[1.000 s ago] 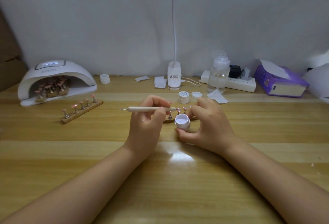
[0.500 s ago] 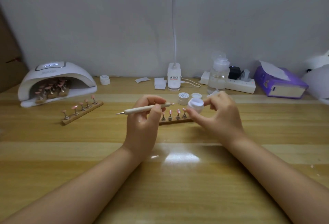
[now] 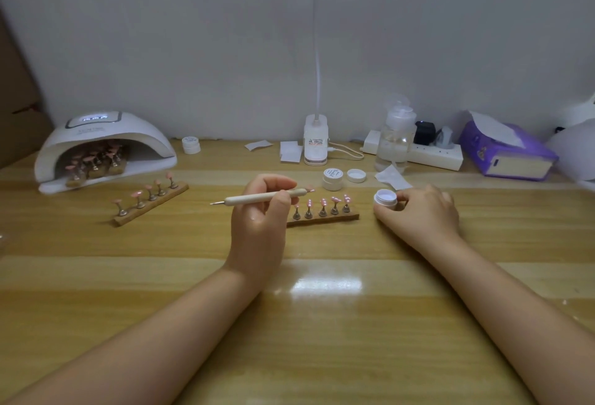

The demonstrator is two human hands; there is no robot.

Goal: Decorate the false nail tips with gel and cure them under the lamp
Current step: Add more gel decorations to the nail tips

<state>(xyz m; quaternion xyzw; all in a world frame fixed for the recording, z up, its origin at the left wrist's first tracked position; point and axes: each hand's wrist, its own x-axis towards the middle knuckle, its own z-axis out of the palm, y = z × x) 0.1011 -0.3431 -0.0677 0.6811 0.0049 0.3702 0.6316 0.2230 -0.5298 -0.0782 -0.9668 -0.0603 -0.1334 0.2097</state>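
The left hand has its fingers curled round a dotting pen, held level above mid-bench. The right hand pinches an open gel pot just right of the nail-tip stand; the curing lamp sits at the far left edge.

L hand raised, fingers curled round tool; R hand low, fingers pinching jar.

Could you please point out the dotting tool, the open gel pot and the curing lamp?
dotting tool (image 3: 257, 197): head view, wooden shaft.
open gel pot (image 3: 385, 199): head view, white side wall.
curing lamp (image 3: 135, 134): head view, white dome.
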